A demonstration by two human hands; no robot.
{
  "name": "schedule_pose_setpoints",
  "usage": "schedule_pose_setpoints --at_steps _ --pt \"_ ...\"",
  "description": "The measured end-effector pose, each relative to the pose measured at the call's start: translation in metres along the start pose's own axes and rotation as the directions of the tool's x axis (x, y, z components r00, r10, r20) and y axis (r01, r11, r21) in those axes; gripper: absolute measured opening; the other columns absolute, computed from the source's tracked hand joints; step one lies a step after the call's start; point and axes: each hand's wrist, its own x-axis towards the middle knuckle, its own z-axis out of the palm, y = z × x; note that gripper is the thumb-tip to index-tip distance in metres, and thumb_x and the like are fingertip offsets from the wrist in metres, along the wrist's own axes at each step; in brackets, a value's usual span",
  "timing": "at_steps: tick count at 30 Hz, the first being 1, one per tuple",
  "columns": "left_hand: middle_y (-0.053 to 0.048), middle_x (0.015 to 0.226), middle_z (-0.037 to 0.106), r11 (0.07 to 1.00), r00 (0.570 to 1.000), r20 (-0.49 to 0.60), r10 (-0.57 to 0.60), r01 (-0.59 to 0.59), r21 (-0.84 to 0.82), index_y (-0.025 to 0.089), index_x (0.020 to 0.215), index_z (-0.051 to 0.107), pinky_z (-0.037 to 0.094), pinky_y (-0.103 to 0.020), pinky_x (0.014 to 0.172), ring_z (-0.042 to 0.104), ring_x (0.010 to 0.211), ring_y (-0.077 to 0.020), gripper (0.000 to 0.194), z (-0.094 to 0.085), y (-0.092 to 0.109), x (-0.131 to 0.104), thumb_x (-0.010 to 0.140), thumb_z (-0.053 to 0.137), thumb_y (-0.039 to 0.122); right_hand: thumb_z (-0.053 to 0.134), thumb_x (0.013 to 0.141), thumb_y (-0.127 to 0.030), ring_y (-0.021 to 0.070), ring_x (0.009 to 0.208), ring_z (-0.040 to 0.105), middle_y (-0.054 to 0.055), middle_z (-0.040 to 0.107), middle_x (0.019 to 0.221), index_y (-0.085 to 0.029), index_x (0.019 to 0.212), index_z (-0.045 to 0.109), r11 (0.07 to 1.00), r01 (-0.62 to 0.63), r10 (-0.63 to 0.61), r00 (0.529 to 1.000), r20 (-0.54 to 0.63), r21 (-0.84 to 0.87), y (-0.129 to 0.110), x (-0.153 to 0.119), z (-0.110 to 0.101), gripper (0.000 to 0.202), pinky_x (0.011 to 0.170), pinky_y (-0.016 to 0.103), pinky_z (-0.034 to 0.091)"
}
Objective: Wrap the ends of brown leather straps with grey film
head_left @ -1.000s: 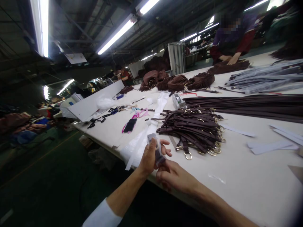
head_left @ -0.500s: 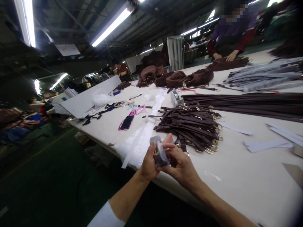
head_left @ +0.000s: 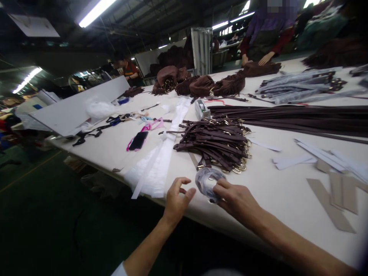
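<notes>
Plastic (head_left: 212, 172) seemingly wraps one coil (head_left: 203, 187) the right hand (head_left: 234, 194) pinches, left hand (head_left: 177, 197) gaping, one phone (head_left: 138, 140) beyond

The right grip (head_left: 237, 196) is holding a round bundle in clear plastic (head_left: 207, 182). The left grip (head_left: 176, 201) is hanging near it, curling loosely. Brown straps (head_left: 214, 143) with gold rings (head_left: 239, 169) are lying on the counter (head_left: 276, 203) past the right grip. A black phone (head_left: 138, 140) is lying past the left grip.
</notes>
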Motion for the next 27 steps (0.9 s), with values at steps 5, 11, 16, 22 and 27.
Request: schedule_pose_setpoints --at_steps 5,11,16,22,27 --pt "-0.015 0.117 0.059 0.84 0.832 0.407 0.376 -0.492 0.23 0.019 0.118 0.056 0.035 -0.048 0.102 0.047 0.117 -0.032 0.052 0.029 -0.022 -0.001 0.07 0.071 0.033 0.054 0.077 -0.01 0.0153 0.059 0.057 0.007 0.061 0.088 -0.017 0.096 0.062 0.99 -0.023 0.053 0.974 0.222 -0.136 0.01 -0.007 0.013 0.021 0.047 0.024 0.033" --pt "-0.014 0.105 0.062 0.778 0.779 0.39 0.49 -0.593 0.206 0.015 0.122 0.047 0.049 -0.046 0.086 0.055 0.103 -0.0282 0.048 0.047 -0.053 0.009 0.079 0.063 0.029 0.057 0.077 -0.011 0.0154 0.07 0.057 0.005 0.059 0.087 -0.017 0.098 0.06 0.999 0.007 -0.018 0.971 0.239 0.047 0.019 -0.007 0.003 0.022 0.057 0.024 0.04" --pt "-0.009 0.088 0.06 0.7 0.758 0.475 0.447 -0.627 0.342 0.014 0.103 0.056 0.051 -0.044 0.083 0.055 0.094 -0.0256 0.025 0.047 -0.041 0.013 0.08 0.059 0.022 0.053 0.08 -0.012 0.0153 0.069 0.053 0.005 0.056 0.083 -0.016 0.081 0.061 0.998 -0.061 0.067 0.963 0.259 -0.03 0.035 -0.011 0.007 0.009 0.054 0.023 0.037" --pt "-0.008 0.086 0.059 0.567 0.741 0.588 0.324 -0.65 0.506 0.015 0.087 0.059 0.056 -0.036 0.067 0.058 0.083 -0.024 0.009 0.06 -0.021 0.016 0.08 0.053 0.013 0.047 0.084 -0.008 0.0124 0.062 0.048 0.002 0.055 0.078 -0.015 0.077 0.061 0.996 0.046 -0.062 0.968 0.241 0.073 0.045 -0.004 0.013 0.017 0.053 0.023 0.034" --pt "-0.007 0.087 0.061 0.46 0.623 0.606 0.494 -0.779 0.426 0.017 0.102 0.058 0.053 -0.027 0.07 0.06 0.081 -0.0185 0.019 0.059 -0.038 0.025 0.087 0.047 0.015 0.058 0.082 -0.023 0.0116 0.066 0.052 0.003 0.058 0.086 -0.015 0.093 0.064 0.971 0.031 -0.085 0.971 0.223 0.237 0.053 -0.008 -0.012 0.014 0.057 0.021 0.04"
